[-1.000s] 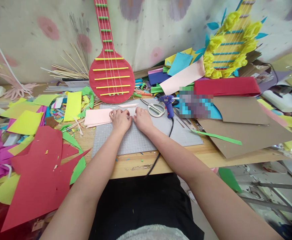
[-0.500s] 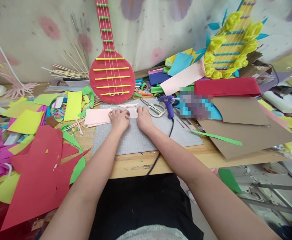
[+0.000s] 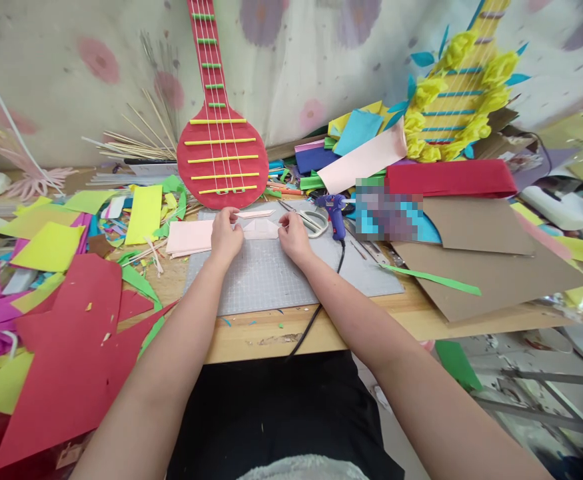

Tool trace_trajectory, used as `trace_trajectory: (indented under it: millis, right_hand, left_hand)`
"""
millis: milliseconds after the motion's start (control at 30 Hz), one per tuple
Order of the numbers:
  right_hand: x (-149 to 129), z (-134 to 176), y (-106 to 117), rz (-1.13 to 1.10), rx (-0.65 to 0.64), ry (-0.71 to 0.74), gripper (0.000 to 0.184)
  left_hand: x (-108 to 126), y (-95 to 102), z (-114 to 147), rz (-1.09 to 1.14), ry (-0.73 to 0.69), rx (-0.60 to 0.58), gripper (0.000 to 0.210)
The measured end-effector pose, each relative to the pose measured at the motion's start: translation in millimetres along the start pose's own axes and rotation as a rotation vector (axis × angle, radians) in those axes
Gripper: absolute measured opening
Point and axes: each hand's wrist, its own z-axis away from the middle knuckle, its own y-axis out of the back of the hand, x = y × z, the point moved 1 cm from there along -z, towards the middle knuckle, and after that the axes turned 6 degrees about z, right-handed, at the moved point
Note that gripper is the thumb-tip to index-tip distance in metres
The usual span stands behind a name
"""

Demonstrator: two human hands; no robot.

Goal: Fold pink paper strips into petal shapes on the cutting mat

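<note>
A small folded piece of pale pink paper (image 3: 261, 231) lies between my hands above the grey cutting mat (image 3: 261, 283). My left hand (image 3: 226, 237) is closed with bent fingers at its left end. At the right end, my right hand (image 3: 294, 237) pinches the edge between thumb and fingers. Part of each fingertip is hidden. Just behind the folded piece is a narrow pale pink strip (image 3: 256, 214). A stack of pale pink paper (image 3: 188, 238) sits left of my left hand. Scissors (image 3: 314, 223) rest beyond my right hand, beside a blue glue gun (image 3: 338, 220).
A red paper instrument (image 3: 222, 163) leans at the back. Brown cardboard (image 3: 486, 273) and a red folded band (image 3: 451, 179) lie on the right. Red paper scraps (image 3: 71, 353) spread over the left side. The glue gun's black cord (image 3: 316, 313) crosses the table's front edge.
My hands have moved apart, the left one leftward and the right one slightly right. More of the folded pink paper shows between them. The view has shifted slightly.
</note>
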Motion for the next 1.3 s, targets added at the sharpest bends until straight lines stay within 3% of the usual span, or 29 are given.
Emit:
trace_trajectory:
  millis: [100,267,567,700,833,1000,1067,1167,1300]
  right_hand:
    - [4.4,-6.1,3.9,-0.107,0.041,-0.039,0.026]
    - [8.0,-9.5,5.5,-0.183,0.034,-0.089,0.028]
    - [13.6,-9.0,0.3,-0.250,0.089,-0.038,0.025]
    - [14.1,-10.2,-1.5,-0.289,0.123,-0.040,0.023]
    - [14.8,-10.8,-1.6,-0.300,0.143,-0.036,0.023]
    - [9.2,-7.3,5.8,-0.282,0.204,0.031,0.019]
    - [2.5,-2.9,10.3,-0.236,0.173,0.153,0.018]
    - [-9.8,6.1,14.9,-0.114,0.020,0.409,0.025]
    - [-21.2,16.1,15.1,0.058,-0.088,0.599,0.034]
  left_hand:
    - [1.0,1.4,-16.3,-0.014,0.054,-0.062,0.034]
    - [17.7,-6.1,-39.0,-0.190,0.148,-0.349,0.044]
    - [29.2,-14.2,-44.4,-0.373,0.210,-0.479,0.058]
    - [30.5,-12.7,-44.2,-0.396,0.222,-0.498,0.039]
    - [27.7,-11.9,-41.9,-0.221,0.255,-0.486,0.015]
    - [24.6,-7.9,-25.7,0.231,0.446,-0.306,0.006]
    - [26.4,-6.8,-15.2,0.429,0.526,-0.298,0.003]
    - [31.0,-7.5,0.3,0.687,0.614,-0.341,0.006]
    - [34.6,-9.4,13.0,0.833,0.718,-0.272,0.007]
